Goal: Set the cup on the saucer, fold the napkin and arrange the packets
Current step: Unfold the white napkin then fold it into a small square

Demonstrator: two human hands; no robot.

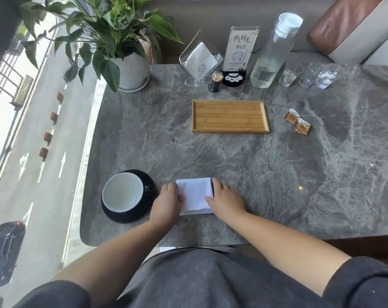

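Near the front edge of the grey marble surface [244,174] lies a white napkin [194,195], folded into a rough rectangle. The left hand [166,202] presses flat on its left edge and the right hand [225,200] on its right edge; neither grip is closed around anything, the fingers lying spread and loose on the cloth. Just left of the napkin, a cup [123,192] (black outside, white inside) sits on a black saucer [127,215], its handle pointing right toward the left hand. Farther back, at the middle of the surface, rests a bamboo tray [229,116], with nothing on it. Right of the tray and well apart from the hands lie 2 brown packets [297,122], touching each other. Along the far edge stand a potted plant [130,70], a clear napkin holder [199,61], a toothpick jar [216,81], a table sign [239,50], a tall bottle [275,52] and several glasses [308,75].
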